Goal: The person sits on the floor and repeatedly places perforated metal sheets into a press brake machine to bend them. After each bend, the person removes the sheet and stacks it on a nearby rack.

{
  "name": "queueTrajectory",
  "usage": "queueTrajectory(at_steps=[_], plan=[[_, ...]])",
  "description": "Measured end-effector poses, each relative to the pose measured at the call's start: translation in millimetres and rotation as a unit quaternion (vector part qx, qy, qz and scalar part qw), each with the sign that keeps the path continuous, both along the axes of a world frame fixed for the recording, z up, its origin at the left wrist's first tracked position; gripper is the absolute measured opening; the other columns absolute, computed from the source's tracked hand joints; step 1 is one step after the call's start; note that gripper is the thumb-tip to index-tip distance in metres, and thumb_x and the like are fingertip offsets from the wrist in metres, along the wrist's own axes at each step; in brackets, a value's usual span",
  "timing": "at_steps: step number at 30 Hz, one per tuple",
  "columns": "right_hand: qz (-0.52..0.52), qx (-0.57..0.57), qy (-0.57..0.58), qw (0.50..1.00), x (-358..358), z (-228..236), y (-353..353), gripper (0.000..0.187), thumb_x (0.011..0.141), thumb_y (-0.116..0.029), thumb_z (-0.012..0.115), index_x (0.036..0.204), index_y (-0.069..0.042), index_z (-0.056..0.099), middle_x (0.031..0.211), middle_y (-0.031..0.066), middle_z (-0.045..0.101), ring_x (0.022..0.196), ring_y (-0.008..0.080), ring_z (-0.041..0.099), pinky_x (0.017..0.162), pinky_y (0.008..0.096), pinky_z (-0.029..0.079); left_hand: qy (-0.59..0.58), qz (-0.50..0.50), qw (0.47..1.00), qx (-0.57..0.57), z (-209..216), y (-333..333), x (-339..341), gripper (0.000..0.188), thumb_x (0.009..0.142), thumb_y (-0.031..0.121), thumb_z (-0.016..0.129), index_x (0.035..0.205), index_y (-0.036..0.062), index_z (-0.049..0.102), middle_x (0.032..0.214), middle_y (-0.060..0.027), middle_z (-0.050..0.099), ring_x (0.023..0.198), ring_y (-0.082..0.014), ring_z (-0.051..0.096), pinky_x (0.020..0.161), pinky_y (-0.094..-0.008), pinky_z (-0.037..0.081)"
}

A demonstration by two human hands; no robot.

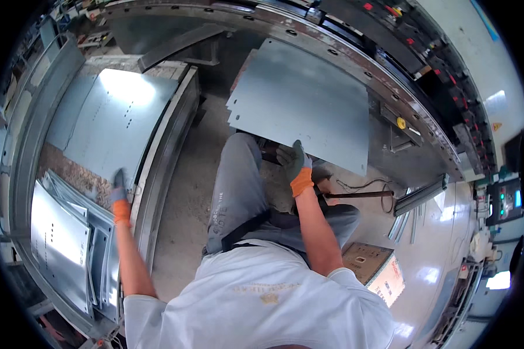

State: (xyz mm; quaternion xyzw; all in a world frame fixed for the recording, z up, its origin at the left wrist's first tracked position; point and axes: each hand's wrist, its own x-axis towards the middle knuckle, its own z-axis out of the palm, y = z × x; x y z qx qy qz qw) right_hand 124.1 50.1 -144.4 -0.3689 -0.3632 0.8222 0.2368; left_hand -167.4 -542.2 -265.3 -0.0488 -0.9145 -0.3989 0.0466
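Observation:
My left hand (119, 185), in a grey glove with an orange cuff, is at the near right corner of a flat metal sheet (113, 125) on the left-hand bench. Motion smears its fingers, so its grip cannot be made out. This sheet is shiny, with rows of small holes. In front of me lies a stack of grey metal sheets (303, 99), fanned slightly at its left corner. At the near edge of the top sheet is my right hand (293, 160), gloved alike. Its thumb overlaps the edge, and the curled fingers sit just below it.
More cut metal sheets (61, 241) lean together at the near end of the bench frame (163, 151). A long machine beam (355, 61) crosses beyond the stack. Right of my legs are a cardboard box (367, 262), a dark bar (361, 194) and a cable (355, 185).

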Motion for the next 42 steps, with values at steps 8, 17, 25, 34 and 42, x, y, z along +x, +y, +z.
queueTrajectory(at_steps=[8, 17, 25, 34, 42], plan=[[-0.206, -0.081, 0.254, 0.942, 155.4, 11.8, 17.0, 0.036, 0.096, -0.023, 0.066, 0.128, -0.007, 0.062, 0.124, 0.0089, 0.067, 0.120, 0.0277, 0.060, 0.105, 0.0463, 0.047, -0.580, -0.258, 0.682, 0.363, 154.2, 373.2, 143.8, 0.075, 0.096, 0.068, 0.052, 0.134, 0.0031, 0.058, 0.128, -0.0168, 0.066, 0.115, -0.0324, 0.066, 0.096, -0.0497, 0.055], [-0.217, 0.189, 0.054, 0.956, 240.4, 94.0, 29.8, 0.036, 0.087, -0.013, 0.071, 0.119, 0.002, 0.064, 0.105, 0.0130, 0.070, 0.090, 0.0237, 0.069, 0.083, 0.0384, 0.057, -0.492, -0.322, 0.527, 0.614, 165.5, 476.0, 227.6, 0.068, 0.098, 0.058, 0.054, 0.140, 0.0045, 0.053, 0.128, -0.0121, 0.066, 0.114, -0.0288, 0.065, 0.090, -0.0458, 0.055], [-0.092, 0.185, 0.149, 0.967, 248.9, 150.1, 97.1, 0.044, 0.089, -0.017, 0.064, 0.128, 0.003, 0.061, 0.112, 0.0137, 0.069, 0.095, 0.0227, 0.070, 0.082, 0.0343, 0.057, -0.529, -0.413, 0.466, 0.577, 250.8, 446.5, 216.9, 0.062, 0.100, 0.044, 0.057, 0.145, 0.0044, 0.043, 0.135, -0.0165, 0.060, 0.116, -0.0355, 0.066, 0.083, -0.0499, 0.062], [0.034, 0.117, 0.138, 0.983, 158.8, 186.5, 233.4, 0.035, 0.090, -0.019, 0.065, 0.118, 0.002, 0.068, 0.103, 0.0144, 0.073, 0.085, 0.0235, 0.072, 0.076, 0.0375, 0.060, -0.429, -0.385, 0.588, 0.567, 276.3, 509.9, 195.4, 0.046, 0.100, 0.021, 0.057, 0.138, -0.0022, 0.047, 0.123, -0.0182, 0.066, 0.097, -0.0320, 0.074, 0.071, -0.0439, 0.068], [0.007, 0.040, 0.208, 0.977, 147.1, 144.5, 319.3, 0.041, 0.092, -0.027, 0.066, 0.124, -0.002, 0.064, 0.106, 0.0148, 0.072, 0.090, 0.0261, 0.072, 0.079, 0.0384, 0.060, -0.456, -0.336, 0.629, 0.533, 267.4, 562.8, 200.1, 0.039, 0.101, 0.023, 0.057, 0.130, -0.0030, 0.054, 0.115, -0.0167, 0.068, 0.093, -0.0275, 0.073, 0.072, -0.0429, 0.067]])
